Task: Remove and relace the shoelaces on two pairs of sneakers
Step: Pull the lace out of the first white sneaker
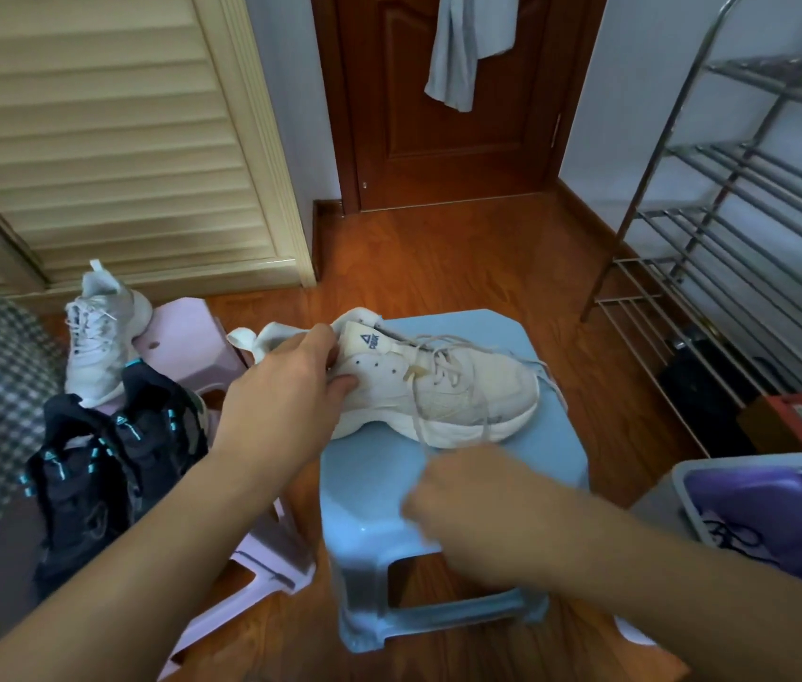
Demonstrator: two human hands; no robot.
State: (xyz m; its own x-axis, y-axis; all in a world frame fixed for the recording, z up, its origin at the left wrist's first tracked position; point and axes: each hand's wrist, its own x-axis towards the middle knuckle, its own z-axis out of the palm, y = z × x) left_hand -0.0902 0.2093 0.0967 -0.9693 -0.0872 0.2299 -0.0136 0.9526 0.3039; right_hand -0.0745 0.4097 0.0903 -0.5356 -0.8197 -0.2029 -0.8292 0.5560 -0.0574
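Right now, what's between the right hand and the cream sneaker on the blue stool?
Head view: a slack cream shoelace runs from the cream sneaker down to the right hand, over bare blue plastic stool top.

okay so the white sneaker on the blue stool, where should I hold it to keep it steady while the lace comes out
Grip the white sneaker at its heel collar, coming from the heel end. It lies on the blue stool with its toe pointing right, leaving the laces clear. The left hand already holds it there.
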